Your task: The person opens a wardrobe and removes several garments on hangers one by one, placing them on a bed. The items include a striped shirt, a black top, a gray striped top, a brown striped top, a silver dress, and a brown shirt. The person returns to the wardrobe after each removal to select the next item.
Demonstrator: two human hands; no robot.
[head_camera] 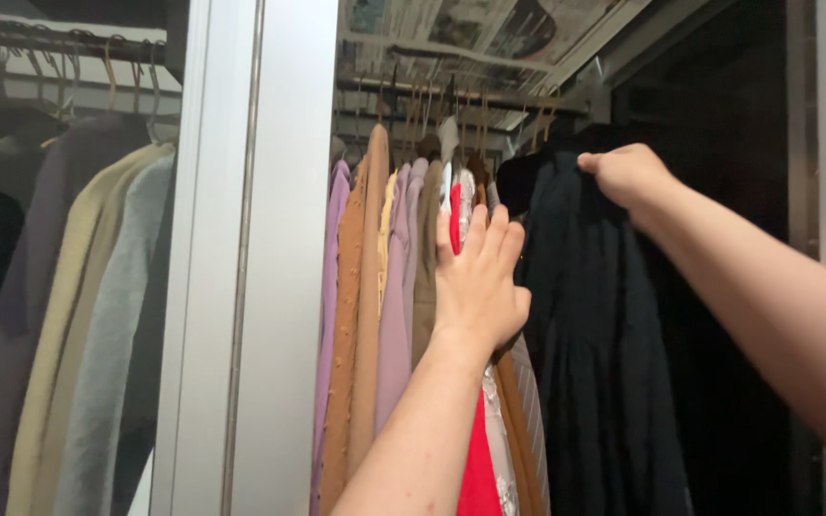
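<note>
I am looking into an open wardrobe with both my arms raised toward a row of hanging clothes. My left hand (475,277) lies flat, fingers spread, against a red garment (475,468) and a pale patterned one just beside it, pressing them toward the lilac (394,306) and tan garments (360,315) on the left. My right hand (628,174) is higher and well apart from the left, curled into a fist on the shoulder of a black garment (590,344), gripping its fabric near the hanger. The black cloth hangs in long soft folds between my two arms. The tan pieces look like thick knit; the lilac ones look smoother. All hang from thin hangers on a dark rail (451,93) above. Sheets of printed newspaper (470,29), grey with dim pictures, line the ceiling over the rail. A white upright panel (260,258) divides this section from another on the left, where cream and grey knitted garments (97,325) hang.
</note>
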